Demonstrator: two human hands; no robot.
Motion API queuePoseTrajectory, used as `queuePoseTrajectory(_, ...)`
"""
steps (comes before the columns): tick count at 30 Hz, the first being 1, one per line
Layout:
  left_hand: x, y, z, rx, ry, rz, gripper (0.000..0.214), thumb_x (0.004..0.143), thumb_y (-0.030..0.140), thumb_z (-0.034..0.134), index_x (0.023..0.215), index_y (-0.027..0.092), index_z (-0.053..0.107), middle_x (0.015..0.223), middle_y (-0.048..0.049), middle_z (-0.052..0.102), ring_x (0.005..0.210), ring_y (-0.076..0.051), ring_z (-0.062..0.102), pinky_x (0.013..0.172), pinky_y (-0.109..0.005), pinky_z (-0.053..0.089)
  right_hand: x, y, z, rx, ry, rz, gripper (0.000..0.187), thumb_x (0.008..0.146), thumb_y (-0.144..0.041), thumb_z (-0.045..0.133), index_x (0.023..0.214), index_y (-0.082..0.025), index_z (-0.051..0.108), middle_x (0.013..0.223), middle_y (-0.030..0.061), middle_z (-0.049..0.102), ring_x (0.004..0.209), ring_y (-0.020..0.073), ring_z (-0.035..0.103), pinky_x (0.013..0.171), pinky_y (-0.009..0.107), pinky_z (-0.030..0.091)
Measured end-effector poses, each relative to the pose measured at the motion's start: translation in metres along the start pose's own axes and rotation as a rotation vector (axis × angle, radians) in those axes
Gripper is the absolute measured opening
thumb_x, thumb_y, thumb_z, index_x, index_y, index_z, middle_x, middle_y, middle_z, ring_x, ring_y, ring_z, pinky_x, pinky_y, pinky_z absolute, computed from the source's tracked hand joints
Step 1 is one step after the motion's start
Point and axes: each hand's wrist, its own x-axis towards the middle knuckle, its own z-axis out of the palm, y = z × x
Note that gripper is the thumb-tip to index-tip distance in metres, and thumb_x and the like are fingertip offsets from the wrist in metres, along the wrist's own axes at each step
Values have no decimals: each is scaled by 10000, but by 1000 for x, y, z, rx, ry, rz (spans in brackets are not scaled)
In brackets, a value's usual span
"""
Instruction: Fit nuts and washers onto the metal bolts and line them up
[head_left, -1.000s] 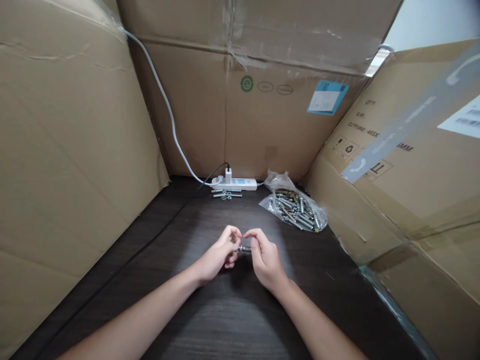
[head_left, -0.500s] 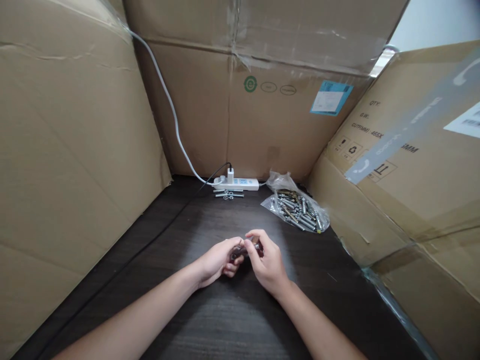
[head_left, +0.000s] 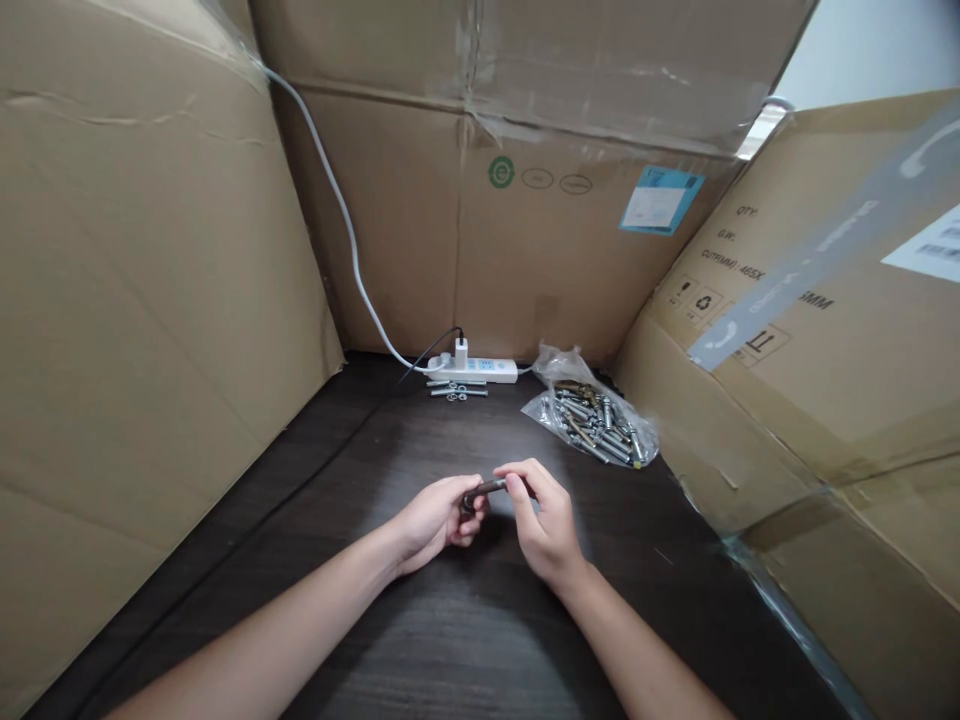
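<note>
My left hand (head_left: 442,520) is closed around one end of a dark metal bolt (head_left: 489,488). The bolt lies almost level between my two hands, just above the table. At its other end, the thumb and index finger of my right hand (head_left: 546,520) pinch it. A small rounded dark metal part shows by my left fingers; whether it belongs to the bolt I cannot tell. Beyond my hands lie loose screws and small rings (head_left: 459,391), and to the right a clear plastic bag (head_left: 551,405) full of metal anchor bolts.
A white power strip (head_left: 495,371) with a plug in it sits at the back. A black cable (head_left: 322,465) runs across the dark table (head_left: 450,650) to the left. Cardboard walls (head_left: 390,220) stand at the left, back and right.
More of the bolt shows between my hands now, and it is better lined up from hand to hand. My right fingers have shifted slightly to the right along it.
</note>
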Motion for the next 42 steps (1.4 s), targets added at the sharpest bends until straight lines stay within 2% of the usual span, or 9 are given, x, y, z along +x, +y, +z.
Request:
queuePoseTrajectory(7,-3,3,6,99,-16,39,291,842,416,521,760,150,435,644,57,341,474,-30,225,453,-187,142,-1,2,1,2,-40,39,169,887,-222,420,854,-180,580,740,20,599,643,131,550,598,237,428)
queuePoseTrajectory(13,-1,8,0,329,-10,154,344,813,480,544,752,172,404,633,72,315,485,-40,205,461,-178,170,-3,7,0,-8,100,64,54,819,-184,473,810,-186,526,661,-16,511,562,112,476,532,225,386)
queuePoseTrajectory(16,1,17,-13,512,128,251,336,833,484,484,730,169,427,633,60,371,485,-53,255,464,-187,205,-1,16,-7,30,207,121,45,829,-200,476,837,-187,519,673,-19,496,558,108,469,525,223,381)
queuePoseTrajectory(19,5,33,-33,894,365,459,278,849,409,462,730,161,503,661,36,459,599,-95,406,552,-204,302,5,31,-13,77,237,204,60,832,-231,481,857,-186,511,692,-12,516,575,115,502,545,230,410)
queuePoseTrajectory(21,9,44,-47,1168,551,477,232,852,367,454,765,170,539,667,25,506,622,-118,450,564,-219,314,12,43,-13,64,213,233,67,815,-242,496,840,-183,512,698,-3,546,600,127,535,569,242,434)
queuePoseTrajectory(23,17,54,-59,1357,645,461,196,857,333,451,804,179,561,763,-5,580,691,-144,513,605,-237,345,24,53,-8,-1,136,217,67,789,-239,513,814,-179,529,694,5,576,609,137,555,582,250,443)
queuePoseTrajectory(32,55,74,-82,1583,698,455,167,848,295,489,917,215,618,932,-44,612,836,-196,569,770,-294,374,96,84,30,-224,-120,68,116,763,-199,480,788,-176,591,718,11,630,631,140,578,608,244,448)
queuePoseTrajectory(38,68,82,-94,1651,687,477,186,872,279,457,980,230,599,1003,-45,600,910,-207,566,806,-304,374,116,101,36,-341,-143,26,202,768,-180,505,944,-182,606,782,33,625,728,178,567,693,296,438)
queuePoseTrajectory(42,71,85,-97,1674,670,488,187,886,277,446,1001,229,586,1022,-39,598,923,-198,564,820,-302,375,122,105,38,-389,-174,-17,133,787,-168,511,858,-188,623,822,46,632,807,192,554,772,317,428)
